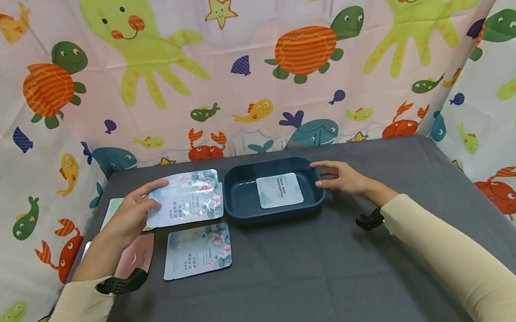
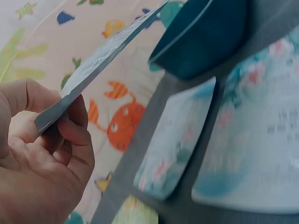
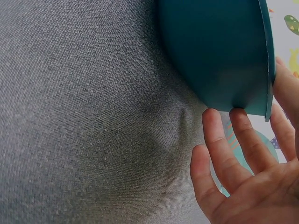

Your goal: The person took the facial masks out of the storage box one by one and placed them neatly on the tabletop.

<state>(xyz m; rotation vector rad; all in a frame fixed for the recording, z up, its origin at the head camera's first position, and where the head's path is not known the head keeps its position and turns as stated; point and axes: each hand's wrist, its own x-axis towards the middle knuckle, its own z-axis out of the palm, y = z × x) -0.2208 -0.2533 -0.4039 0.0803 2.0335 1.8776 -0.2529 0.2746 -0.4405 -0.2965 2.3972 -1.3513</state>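
Note:
My left hand (image 1: 129,215) pinches a shiny pale-blue sheet-mask packet (image 1: 189,198) by its left edge, thumb against fingers. In the left wrist view the packet (image 2: 105,58) tilts up off the table, and another flowered packet (image 2: 175,144) lies below it. Nearer to me rests a matching sheet-mask packet (image 1: 198,250). A dark blue tray (image 1: 275,217) stands to the right with a small pale packet (image 1: 280,190) flat inside. At the tray's right end is my right hand (image 1: 343,178); its extended fingers (image 3: 252,144) touch the outer wall near the rim.
Partly behind my left arm lie a pink packet (image 1: 137,254) and a light green packet (image 1: 112,208). A grey cloth (image 1: 304,285) covers the table. Curtains (image 1: 231,34) printed with sea animals enclose the back and both sides.

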